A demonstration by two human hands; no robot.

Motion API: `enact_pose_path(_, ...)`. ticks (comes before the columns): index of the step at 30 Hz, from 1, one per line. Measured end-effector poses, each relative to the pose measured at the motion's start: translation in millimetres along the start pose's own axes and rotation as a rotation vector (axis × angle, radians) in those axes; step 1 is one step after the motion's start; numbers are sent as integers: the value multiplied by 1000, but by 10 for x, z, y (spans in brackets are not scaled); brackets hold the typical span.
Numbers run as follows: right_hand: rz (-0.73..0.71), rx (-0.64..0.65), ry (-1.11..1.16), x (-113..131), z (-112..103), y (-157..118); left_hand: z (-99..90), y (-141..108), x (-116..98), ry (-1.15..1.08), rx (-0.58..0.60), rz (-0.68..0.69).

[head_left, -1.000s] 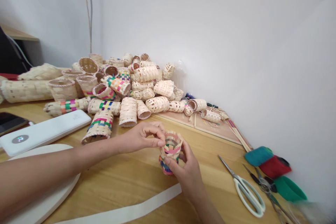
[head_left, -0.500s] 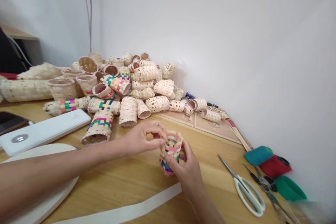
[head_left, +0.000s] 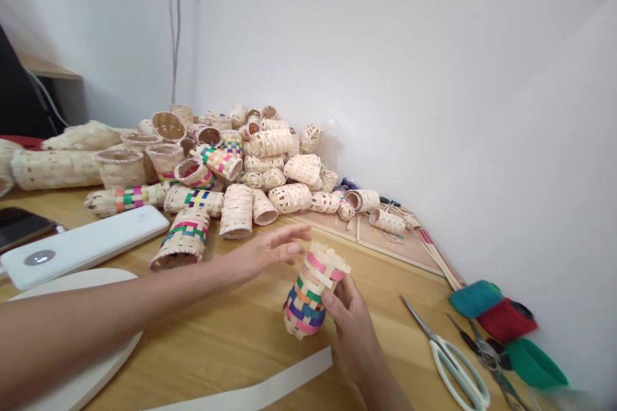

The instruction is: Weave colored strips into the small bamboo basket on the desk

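A small woven basket (head_left: 307,295) with pink, green, orange, blue and purple strips leans to the right above the table (head_left: 216,324). My right hand (head_left: 351,314) grips its right side, thumb in front and the other fingers partly hidden behind. Strip ends stick up unevenly around its top rim. Just left of that rim is my left hand (head_left: 270,250), its fingers apart, holding nothing. Below the basket lies a flat white strip (head_left: 279,388).
Many woven baskets (head_left: 236,212) are heaped at the back left. A white power bank (head_left: 87,247), a phone (head_left: 22,226) and a round white board (head_left: 87,334) lie left. White-handled scissors (head_left: 453,359), pliers (head_left: 489,350) and a green bowl-like piece (head_left: 537,363) sit right.
My left hand has let go of the basket's rim and opened. The basket has tipped, its top now toward the right, showing more of its side. The view has shifted slightly.
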State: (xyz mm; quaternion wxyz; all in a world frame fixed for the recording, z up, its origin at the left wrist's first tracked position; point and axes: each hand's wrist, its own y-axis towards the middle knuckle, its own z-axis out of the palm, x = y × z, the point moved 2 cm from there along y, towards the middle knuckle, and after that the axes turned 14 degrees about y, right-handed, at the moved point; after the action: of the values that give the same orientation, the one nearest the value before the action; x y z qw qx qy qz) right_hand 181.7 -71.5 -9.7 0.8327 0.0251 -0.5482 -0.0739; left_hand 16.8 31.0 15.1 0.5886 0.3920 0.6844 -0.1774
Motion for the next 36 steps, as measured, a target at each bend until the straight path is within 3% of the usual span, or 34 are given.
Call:
enact_pose_path(3, -11, 36, -3, -29, 56, 4, 173, -12, 52, -144, 195, 16)
enact_pose_path(5, -36, 24, -27, -54, 83, 7, 252, -25, 41, -177, 224, 32)
enact_pose_path(10, -89, -95, -282, -17, -40, -9, 249, -30, 46, -107, 35, -27)
enact_pose_path(15, -326, -218, -528, 214, -144, -86, 171, -23, 72, 223, -114, -98)
enact_pose_path(18, -421, -248, -644, 286, -82, -124, 167, -39, 55, 336, -109, -118)
enact_pose_path(24, -512, -138, -810, 300, -9, -108, 184, -65, 45, 400, -99, -92)
enact_pose_path(36, -473, -15, -792, 231, -12, -85, 183, -54, 42, 375, -85, -139)
